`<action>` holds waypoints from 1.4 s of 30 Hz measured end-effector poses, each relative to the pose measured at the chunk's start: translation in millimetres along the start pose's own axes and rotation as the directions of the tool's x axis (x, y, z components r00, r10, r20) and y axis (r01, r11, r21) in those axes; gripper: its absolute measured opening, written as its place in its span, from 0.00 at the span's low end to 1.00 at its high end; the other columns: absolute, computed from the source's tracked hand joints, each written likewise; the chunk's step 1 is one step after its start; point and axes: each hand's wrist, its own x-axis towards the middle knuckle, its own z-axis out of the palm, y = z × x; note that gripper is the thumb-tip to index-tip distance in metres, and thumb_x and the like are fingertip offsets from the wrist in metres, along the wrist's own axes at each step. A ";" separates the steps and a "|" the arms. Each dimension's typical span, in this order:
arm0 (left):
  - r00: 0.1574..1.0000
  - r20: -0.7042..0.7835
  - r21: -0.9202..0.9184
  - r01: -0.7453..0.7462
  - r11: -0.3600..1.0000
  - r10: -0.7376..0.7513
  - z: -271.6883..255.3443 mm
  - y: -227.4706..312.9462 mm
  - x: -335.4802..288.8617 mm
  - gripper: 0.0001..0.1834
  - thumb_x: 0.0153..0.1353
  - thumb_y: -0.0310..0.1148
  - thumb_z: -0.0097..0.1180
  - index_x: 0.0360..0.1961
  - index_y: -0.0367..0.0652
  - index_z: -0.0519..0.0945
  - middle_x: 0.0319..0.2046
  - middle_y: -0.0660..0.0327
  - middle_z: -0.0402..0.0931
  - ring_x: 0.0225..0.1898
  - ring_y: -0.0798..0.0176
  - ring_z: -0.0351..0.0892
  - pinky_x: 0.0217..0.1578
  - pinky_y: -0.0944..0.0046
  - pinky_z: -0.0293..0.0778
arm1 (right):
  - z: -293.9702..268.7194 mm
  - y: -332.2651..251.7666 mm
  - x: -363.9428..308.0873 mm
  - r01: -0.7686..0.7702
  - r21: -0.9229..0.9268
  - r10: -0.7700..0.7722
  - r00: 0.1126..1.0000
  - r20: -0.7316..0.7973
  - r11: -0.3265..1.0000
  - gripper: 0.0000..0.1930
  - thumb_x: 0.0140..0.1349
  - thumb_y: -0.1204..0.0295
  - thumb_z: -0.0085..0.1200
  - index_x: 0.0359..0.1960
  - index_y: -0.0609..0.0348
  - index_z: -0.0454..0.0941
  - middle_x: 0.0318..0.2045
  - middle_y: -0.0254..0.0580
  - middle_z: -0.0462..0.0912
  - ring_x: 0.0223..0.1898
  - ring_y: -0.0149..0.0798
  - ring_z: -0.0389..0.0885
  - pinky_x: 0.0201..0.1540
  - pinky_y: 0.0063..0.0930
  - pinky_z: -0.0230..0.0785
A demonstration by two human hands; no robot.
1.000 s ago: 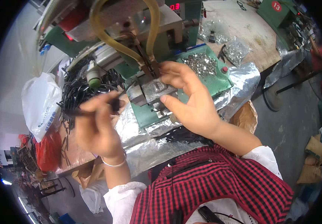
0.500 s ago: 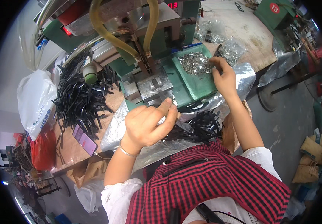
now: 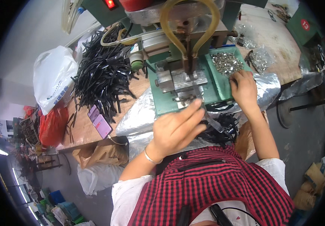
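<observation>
My left hand [image 3: 177,128] is at the near side of the metal fixture [image 3: 187,81], fingertips closed on a dark, flat strap [image 3: 211,121]. The strap's far end reaches into the fixture, below the machine's copper-coloured electrode tips [image 3: 190,62]; its near end hangs over a heap of similar straps [image 3: 228,128]. My right hand [image 3: 244,90] rests at the right side of the green tray [image 3: 222,88], its curled fingertips at the edge of a pile of small shiny metal pieces [image 3: 226,64]. Whatever those fingers pinch is too small to make out.
A large heap of black straps [image 3: 104,71] lies left of the machine. Nearby are a phone [image 3: 100,122] on a cable, a white plastic bag [image 3: 53,77] and a red bag [image 3: 54,126]. Clear bags of small parts [image 3: 261,59] lie right of the tray. Yellowish hoses [image 3: 210,28] loop above the fixture.
The view has shifted, so the machine and table sit further right. My left fingers have straightened somewhat beside the strap. My right hand has drawn in lower along the tray, its fingers more curled.
</observation>
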 end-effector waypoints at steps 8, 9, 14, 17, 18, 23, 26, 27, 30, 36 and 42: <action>0.810 -0.471 0.105 0.444 0.890 -0.349 -59.3 -70.6 18.5 0.08 0.63 0.22 0.65 0.42 0.32 0.85 0.38 0.50 0.86 0.34 0.54 0.84 0.35 0.65 0.77 | 3.2 -2.7 1.2 -0.213 0.410 0.281 0.953 -0.113 0.887 0.04 0.66 0.76 0.59 0.40 0.61 0.83 0.33 0.49 0.87 0.36 0.50 0.85 0.42 0.40 0.76; 0.824 -0.350 0.155 0.520 0.840 -0.446 -60.9 -92.4 31.0 0.07 0.63 0.23 0.64 0.41 0.29 0.84 0.38 0.49 0.86 0.36 0.51 0.85 0.37 0.63 0.79 | 1.7 -7.8 5.1 -0.254 0.483 0.332 0.940 -0.080 0.838 0.05 0.67 0.75 0.60 0.41 0.62 0.84 0.33 0.47 0.87 0.36 0.45 0.86 0.42 0.36 0.76; 0.562 -0.251 0.680 0.682 0.269 -0.788 9.0 -268.0 -12.5 0.31 0.60 0.59 0.64 0.46 0.40 0.86 0.46 0.42 0.85 0.47 0.38 0.85 0.52 0.48 0.79 | 6.7 -23.9 19.4 -0.337 0.665 0.364 0.926 0.105 0.667 0.09 0.69 0.72 0.62 0.45 0.64 0.86 0.33 0.41 0.89 0.35 0.29 0.85 0.42 0.24 0.75; 0.453 -0.151 0.657 0.710 0.253 -0.879 54.1 -336.1 -38.9 0.32 0.61 0.61 0.60 0.53 0.45 0.85 0.52 0.41 0.84 0.52 0.40 0.85 0.56 0.46 0.78 | 6.3 -10.3 10.5 -0.386 0.629 0.422 0.901 0.100 0.675 0.08 0.67 0.74 0.62 0.45 0.63 0.87 0.34 0.40 0.89 0.35 0.30 0.85 0.43 0.24 0.75; 0.338 -0.066 0.625 0.748 0.225 -0.939 58.2 -349.8 -46.6 0.32 0.62 0.60 0.59 0.56 0.47 0.85 0.54 0.41 0.83 0.53 0.40 0.85 0.57 0.46 0.77 | 1.4 -9.7 4.2 -0.381 0.588 0.427 0.902 0.067 0.714 0.08 0.66 0.74 0.62 0.44 0.63 0.87 0.34 0.39 0.89 0.36 0.31 0.85 0.44 0.24 0.75; 0.510 0.003 0.573 0.704 0.419 -0.860 7.4 -245.5 -53.9 0.21 0.62 0.43 0.60 0.51 0.41 0.85 0.34 0.45 0.87 0.42 0.36 0.86 0.44 0.42 0.80 | -16.2 9.1 -32.0 -0.362 0.547 0.456 0.889 -0.042 0.755 0.08 0.64 0.77 0.62 0.44 0.63 0.87 0.37 0.40 0.90 0.39 0.31 0.85 0.46 0.26 0.75; 0.536 0.054 0.248 0.810 0.531 -0.843 -17.0 -208.5 -59.8 0.18 0.67 0.35 0.63 0.56 0.46 0.84 0.28 0.57 0.84 0.30 0.61 0.84 0.33 0.63 0.77 | -27.4 -17.1 -20.6 -0.272 0.680 0.385 0.923 -0.016 0.681 0.07 0.64 0.77 0.62 0.43 0.62 0.87 0.39 0.40 0.89 0.41 0.32 0.85 0.47 0.27 0.75; 0.489 0.128 0.046 0.866 0.497 -0.863 -25.1 -199.3 -56.8 0.15 0.68 0.29 0.61 0.56 0.42 0.84 0.23 0.65 0.81 0.24 0.73 0.79 0.26 0.70 0.73 | -30.0 -30.5 -10.1 -0.218 0.726 0.345 0.938 -0.027 0.652 0.07 0.64 0.77 0.63 0.43 0.62 0.87 0.39 0.40 0.89 0.41 0.33 0.86 0.47 0.27 0.75; 0.447 0.313 -0.419 0.857 0.301 -0.838 -37.2 -178.7 -50.4 0.13 0.76 0.31 0.52 0.56 0.38 0.81 0.39 0.60 0.87 0.33 0.68 0.85 0.30 0.70 0.77 | -36.7 -67.3 24.2 -0.004 0.685 0.077 0.994 -0.077 0.729 0.09 0.64 0.80 0.61 0.45 0.64 0.86 0.41 0.40 0.89 0.45 0.35 0.85 0.54 0.28 0.74; 0.413 -0.007 -0.425 0.823 0.377 -0.911 -34.0 -125.2 -46.5 0.08 0.69 0.30 0.66 0.42 0.37 0.83 0.36 0.55 0.89 0.31 0.71 0.86 0.26 0.75 0.71 | -1.9 -119.9 36.5 0.009 0.925 0.225 0.969 -0.102 0.381 0.14 0.60 0.82 0.65 0.48 0.66 0.80 0.42 0.42 0.87 0.44 0.33 0.87 0.50 0.26 0.77; 0.886 -0.352 0.142 0.370 0.918 -0.303 -56.4 -52.5 16.0 0.08 0.70 0.23 0.55 0.44 0.35 0.85 0.38 0.53 0.77 0.41 0.58 0.76 0.42 0.63 0.73 | -17.1 -140.0 35.8 -0.110 0.982 0.282 0.957 0.063 0.155 0.16 0.62 0.82 0.64 0.52 0.66 0.78 0.47 0.40 0.86 0.45 0.29 0.86 0.51 0.24 0.76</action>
